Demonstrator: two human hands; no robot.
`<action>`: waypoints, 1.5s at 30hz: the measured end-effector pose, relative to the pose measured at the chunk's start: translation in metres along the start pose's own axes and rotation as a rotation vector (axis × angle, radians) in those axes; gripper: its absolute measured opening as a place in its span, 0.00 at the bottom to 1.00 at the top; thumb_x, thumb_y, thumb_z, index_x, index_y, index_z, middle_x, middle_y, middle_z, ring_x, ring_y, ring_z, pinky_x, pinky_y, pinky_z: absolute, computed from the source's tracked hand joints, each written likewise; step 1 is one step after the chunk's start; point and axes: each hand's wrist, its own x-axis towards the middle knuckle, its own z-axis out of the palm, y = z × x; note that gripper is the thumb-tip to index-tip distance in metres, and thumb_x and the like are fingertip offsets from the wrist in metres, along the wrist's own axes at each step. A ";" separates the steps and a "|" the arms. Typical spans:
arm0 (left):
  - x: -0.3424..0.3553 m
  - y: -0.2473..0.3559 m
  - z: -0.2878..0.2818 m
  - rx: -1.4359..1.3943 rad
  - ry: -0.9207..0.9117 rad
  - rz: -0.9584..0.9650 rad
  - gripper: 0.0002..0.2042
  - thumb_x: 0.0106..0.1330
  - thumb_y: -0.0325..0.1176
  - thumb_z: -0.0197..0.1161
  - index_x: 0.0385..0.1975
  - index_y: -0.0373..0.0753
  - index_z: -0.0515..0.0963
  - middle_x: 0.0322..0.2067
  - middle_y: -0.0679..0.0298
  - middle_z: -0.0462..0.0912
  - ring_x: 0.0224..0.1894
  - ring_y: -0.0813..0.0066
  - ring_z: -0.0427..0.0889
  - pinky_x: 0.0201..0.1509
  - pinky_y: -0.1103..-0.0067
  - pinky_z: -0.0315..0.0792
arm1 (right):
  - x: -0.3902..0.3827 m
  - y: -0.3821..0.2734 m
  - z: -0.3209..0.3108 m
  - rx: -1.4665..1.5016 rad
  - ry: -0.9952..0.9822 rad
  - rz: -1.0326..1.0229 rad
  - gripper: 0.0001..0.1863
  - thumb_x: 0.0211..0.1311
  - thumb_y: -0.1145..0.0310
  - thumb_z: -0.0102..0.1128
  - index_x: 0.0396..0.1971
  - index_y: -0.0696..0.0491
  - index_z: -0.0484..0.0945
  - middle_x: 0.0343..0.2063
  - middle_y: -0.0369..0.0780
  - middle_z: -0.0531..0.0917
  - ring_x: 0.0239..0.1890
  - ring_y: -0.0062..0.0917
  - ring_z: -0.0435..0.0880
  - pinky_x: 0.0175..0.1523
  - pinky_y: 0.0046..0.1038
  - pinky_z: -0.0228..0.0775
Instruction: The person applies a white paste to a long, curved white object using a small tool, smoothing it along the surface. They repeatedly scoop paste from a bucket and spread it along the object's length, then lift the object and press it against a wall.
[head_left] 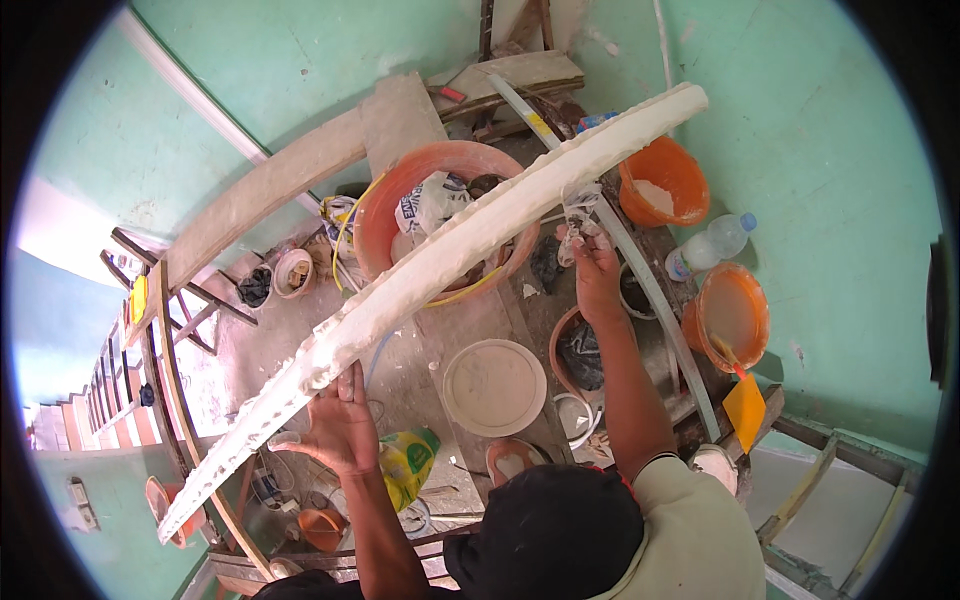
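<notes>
A long white plaster moulding (455,255) runs slantwise across the view, from low on the left to high on the right. Wet-looking lumps of plaster line its edges. My left hand (338,425) is open, palm up, its fingertips against the moulding's lower edge and its thumb spread; the ends of some fingers are hidden behind the piece. Just below the moulding's upper part, my right hand (594,265) is closed on a crumpled, plaster-smeared whitish rag (580,208), which appears to touch the moulding's underside.
Beneath the moulding stands a big orange tub (375,225) with sacks inside. A round pale basin (494,387) sits on a plank. Orange buckets (690,195), a plastic bottle (712,246) and a metal bar (655,300) are at right. Wooden frames (165,380) stand at left; a black cap (565,535) shows below.
</notes>
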 end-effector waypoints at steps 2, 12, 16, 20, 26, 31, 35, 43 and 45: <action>0.000 -0.001 0.006 0.001 -0.001 -0.008 0.66 0.43 0.77 0.70 0.76 0.37 0.51 0.75 0.48 0.54 0.78 0.46 0.52 0.83 0.53 0.42 | 0.004 0.004 -0.011 0.011 0.037 -0.025 0.16 0.77 0.69 0.53 0.59 0.58 0.72 0.53 0.42 0.82 0.55 0.23 0.79 0.62 0.28 0.68; 0.000 -0.001 0.007 -0.005 -0.036 -0.001 0.66 0.44 0.75 0.70 0.77 0.37 0.48 0.76 0.47 0.51 0.78 0.46 0.51 0.83 0.53 0.42 | 0.022 -0.011 -0.048 0.043 0.288 -0.015 0.15 0.77 0.67 0.52 0.57 0.57 0.73 0.48 0.40 0.83 0.46 0.20 0.80 0.44 0.21 0.71; -0.001 -0.002 0.010 -0.002 -0.030 0.001 0.66 0.44 0.75 0.70 0.77 0.37 0.48 0.76 0.47 0.51 0.78 0.45 0.52 0.83 0.53 0.42 | 0.028 -0.023 -0.028 0.085 0.241 -0.065 0.14 0.77 0.68 0.52 0.57 0.57 0.73 0.47 0.40 0.83 0.46 0.20 0.80 0.43 0.21 0.71; -0.001 -0.001 0.008 -0.006 -0.046 0.007 0.65 0.45 0.75 0.70 0.77 0.37 0.48 0.76 0.47 0.51 0.78 0.46 0.52 0.83 0.54 0.43 | 0.033 -0.013 -0.023 0.023 0.184 0.002 0.13 0.78 0.68 0.50 0.56 0.56 0.74 0.45 0.39 0.83 0.45 0.19 0.80 0.44 0.22 0.72; 0.000 -0.004 0.012 -0.005 -0.025 0.006 0.66 0.45 0.75 0.70 0.76 0.37 0.48 0.76 0.47 0.51 0.78 0.47 0.53 0.83 0.54 0.44 | 0.008 0.008 -0.048 -0.067 0.401 0.030 0.15 0.79 0.64 0.49 0.54 0.57 0.76 0.40 0.37 0.82 0.37 0.15 0.78 0.36 0.21 0.69; 0.000 -0.001 0.008 -0.014 -0.068 -0.004 0.66 0.44 0.75 0.70 0.77 0.36 0.47 0.76 0.47 0.51 0.78 0.46 0.53 0.83 0.54 0.44 | 0.032 -0.034 -0.050 -0.257 0.389 -0.032 0.18 0.80 0.61 0.46 0.53 0.59 0.77 0.40 0.37 0.82 0.37 0.16 0.78 0.39 0.22 0.70; 0.001 -0.002 0.001 -0.021 -0.053 0.002 0.67 0.43 0.74 0.72 0.76 0.36 0.47 0.76 0.47 0.51 0.78 0.46 0.52 0.83 0.54 0.44 | 0.038 -0.029 -0.042 -0.402 0.382 -0.033 0.18 0.80 0.61 0.46 0.54 0.59 0.76 0.40 0.37 0.82 0.39 0.19 0.79 0.42 0.24 0.71; 0.003 0.000 0.003 -0.058 -0.067 -0.024 0.66 0.43 0.71 0.75 0.76 0.35 0.48 0.76 0.46 0.51 0.78 0.46 0.51 0.83 0.54 0.42 | 0.061 -0.027 -0.085 -0.360 0.461 -0.092 0.16 0.79 0.65 0.50 0.55 0.61 0.76 0.43 0.38 0.82 0.43 0.19 0.81 0.47 0.23 0.73; 0.003 0.002 0.000 -0.050 -0.092 -0.022 0.66 0.43 0.71 0.75 0.76 0.34 0.48 0.76 0.46 0.51 0.78 0.46 0.51 0.83 0.54 0.42 | 0.086 -0.045 -0.065 -0.361 0.482 -0.245 0.15 0.78 0.66 0.50 0.52 0.61 0.76 0.39 0.37 0.82 0.39 0.18 0.80 0.43 0.23 0.73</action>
